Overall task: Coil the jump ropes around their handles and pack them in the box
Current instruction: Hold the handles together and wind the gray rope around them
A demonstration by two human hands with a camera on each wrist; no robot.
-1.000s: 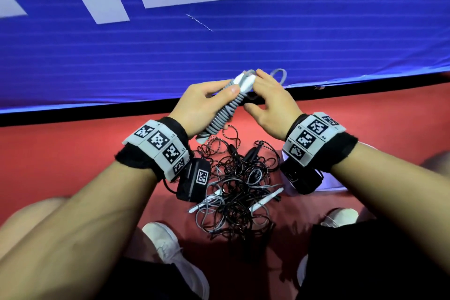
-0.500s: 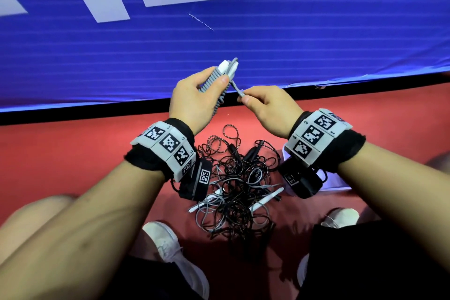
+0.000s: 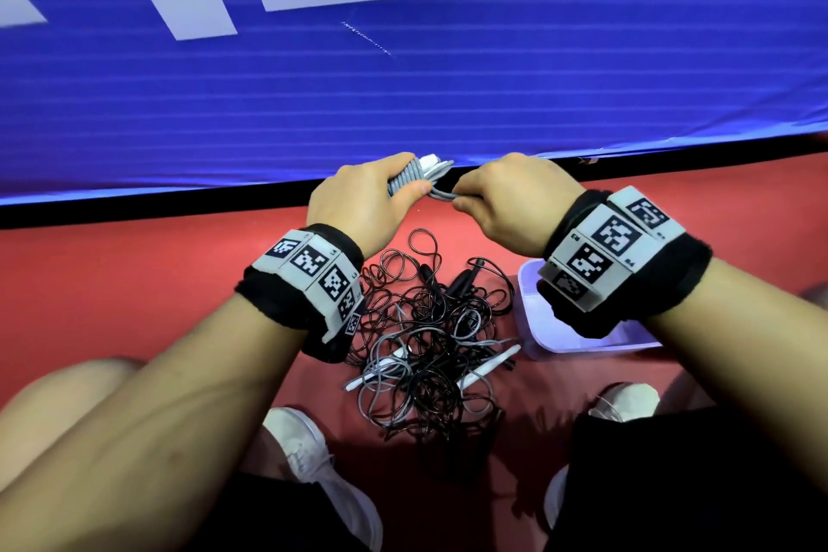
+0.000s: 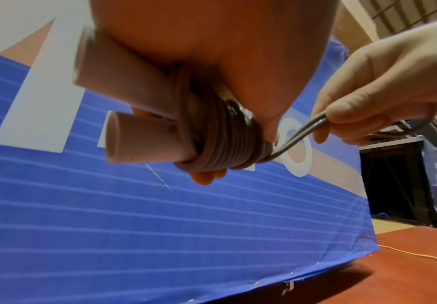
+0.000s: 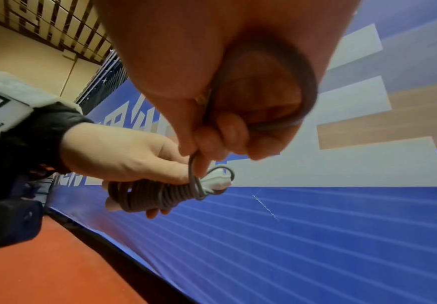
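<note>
My left hand [image 3: 358,206] grips a grey jump rope [image 3: 410,177] coiled tightly round its two white handles [image 4: 134,115], held up in front of the blue banner. My right hand [image 3: 506,202] pinches the doubled free end of that grey rope [image 4: 298,133] just beside the coil; a loop of it curls inside the palm [image 5: 305,88]. The coil [image 5: 147,197] and the white handle tip [image 5: 216,182] show under the left thumb in the right wrist view. A tangled pile of black and grey jump ropes [image 3: 430,332] lies on the red floor below my hands. The clear box [image 3: 533,327] stands right of the pile, partly hidden by my right wrist.
A blue banner wall [image 3: 403,94] stands close ahead, its black lower edge meeting the red floor [image 3: 112,273]. My white shoes [image 3: 309,453] flank the pile at the bottom. A thin yellow cord [image 4: 420,255] lies on the floor far right.
Both hands came lower and level. The coiled handles tipped from upright to nearly flat, and my right hand drew the rope's end out sideways, away from the coil.
</note>
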